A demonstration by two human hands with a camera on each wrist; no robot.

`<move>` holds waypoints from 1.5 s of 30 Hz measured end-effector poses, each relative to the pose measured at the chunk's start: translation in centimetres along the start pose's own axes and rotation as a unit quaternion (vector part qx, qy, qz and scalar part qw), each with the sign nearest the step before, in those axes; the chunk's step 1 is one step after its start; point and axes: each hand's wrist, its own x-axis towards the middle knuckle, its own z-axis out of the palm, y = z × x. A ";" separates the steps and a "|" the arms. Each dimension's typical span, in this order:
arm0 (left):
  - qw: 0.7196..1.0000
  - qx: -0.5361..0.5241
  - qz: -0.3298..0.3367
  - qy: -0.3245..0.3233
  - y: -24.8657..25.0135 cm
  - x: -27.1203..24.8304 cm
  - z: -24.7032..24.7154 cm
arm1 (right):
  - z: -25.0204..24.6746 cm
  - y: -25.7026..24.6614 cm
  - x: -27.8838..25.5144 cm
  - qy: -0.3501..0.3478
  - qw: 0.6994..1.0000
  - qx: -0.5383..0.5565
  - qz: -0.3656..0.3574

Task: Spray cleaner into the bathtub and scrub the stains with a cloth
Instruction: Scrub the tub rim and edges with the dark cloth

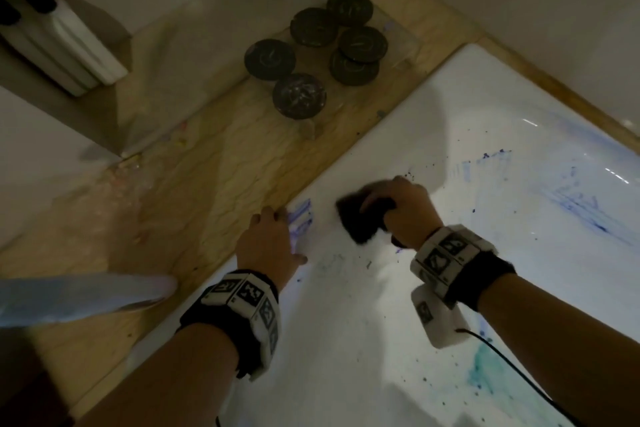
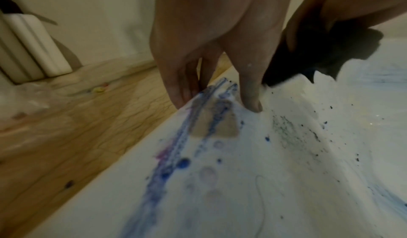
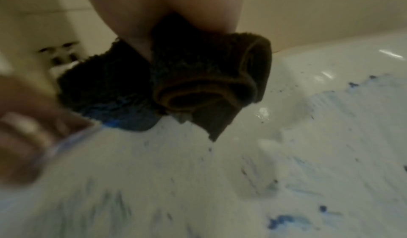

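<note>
Dark bunched cloth [image 1: 360, 218] lies pressed on the blue-stained white bathtub [image 1: 519, 114].

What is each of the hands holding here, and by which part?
The right hand grips the bunched dark cloth from above; the left hand holds nothing, resting on the bathtub edge.

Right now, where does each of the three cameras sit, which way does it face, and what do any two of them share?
Head: on the head, looking down at the bathtub edge; both forearms, left hand and right hand show.
Left wrist: along the left hand, fingers on the stained rim; the right hand enters at top right.
Right wrist: along the right hand gripping the dark cloth; the left hand blurs in at left.
Shared: all three show the cloth and blue stains.
</note>
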 end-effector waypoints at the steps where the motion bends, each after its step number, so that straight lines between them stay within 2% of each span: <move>1: 1.000 -0.007 0.002 -0.003 -0.4 -0.3 0.0 | 0.1 -0.2 0.6 0.047 0.998 0.030 -0.004; 2: 1.000 -0.007 -0.002 -0.004 -0.9 -0.8 0.0 | 0.4 -0.5 1.3 0.071 0.996 0.059 -0.006; 3: 1.000 0.001 -0.013 -0.006 -1.5 -1.4 0.1 | 1.0 -0.9 2.0 0.067 0.994 0.087 0.000; 4: 1.000 0.010 -0.027 -0.011 -2.0 -2.2 0.3 | 1.8 -1.3 2.6 0.040 0.997 0.061 0.001; 6: 0.998 0.019 -0.054 -0.030 -3.0 -3.9 0.8 | 3.6 -1.8 3.1 -0.042 0.995 -0.095 -0.011; 8: 0.997 0.011 -0.065 -0.027 -3.7 -5.2 1.4 | 5.2 -2.6 2.4 -0.086 0.984 -0.150 -0.037; 11: 0.998 0.003 -0.055 -0.008 -4.1 -5.7 1.6 | 6.9 -2.7 -0.5 -0.120 0.982 -0.096 -0.106; 15: 0.998 0.010 -0.069 -0.009 -3.6 -5.3 1.5 | 7.2 -1.6 -3.4 -0.170 0.976 -0.068 -0.116; 17: 0.997 0.022 -0.070 -0.010 -3.6 -5.3 1.7 | 6.3 -1.0 -3.1 -0.120 0.985 -0.044 -0.113; 20: 0.997 0.035 -0.066 -0.007 -3.6 -5.2 1.6 | 4.3 -0.5 -0.3 0.043 0.995 -0.014 -0.090; 21: 0.997 0.033 -0.063 -0.006 -3.6 -5.1 1.6 | 3.9 -0.9 0.8 0.062 0.995 -0.021 -0.074; 24: 0.998 0.007 -0.067 -0.016 -3.7 -5.2 1.6 | 4.8 -2.3 2.8 -0.016 0.993 -0.109 -0.038; 27: 0.997 0.006 -0.072 -0.016 -3.8 -5.0 1.6 | 7.0 -4.2 2.9 -0.087 0.964 -0.239 -0.082; 30: 0.997 0.012 -0.070 -0.006 -3.7 -5.2 1.8 | 8.3 -5.4 1.7 -0.136 0.964 -0.199 -0.116; 33: 0.998 0.000 -0.068 -0.006 -3.8 -5.2 1.8 | 8.7 -5.3 -0.7 -0.147 0.968 -0.143 -0.145; 37: 0.997 -0.018 -0.071 -0.007 -3.8 -3.9 1.2 | 8.9 -4.3 -4.8 -0.170 0.980 -0.071 -0.080; 39: 0.997 0.004 -0.059 -0.046 -3.9 -3.8 1.3 | 8.7 -3.3 -6.2 -0.129 0.990 -0.052 -0.036; 42: 0.998 0.023 -0.028 -0.043 -4.4 -4.7 2.0 | 7.6 -2.3 -6.3 0.018 0.999 0.027 0.021; 45: 0.998 0.054 0.023 -0.034 -5.0 -6.5 3.1 | 7.0 -4.0 -4.2 0.066 0.989 0.128 0.041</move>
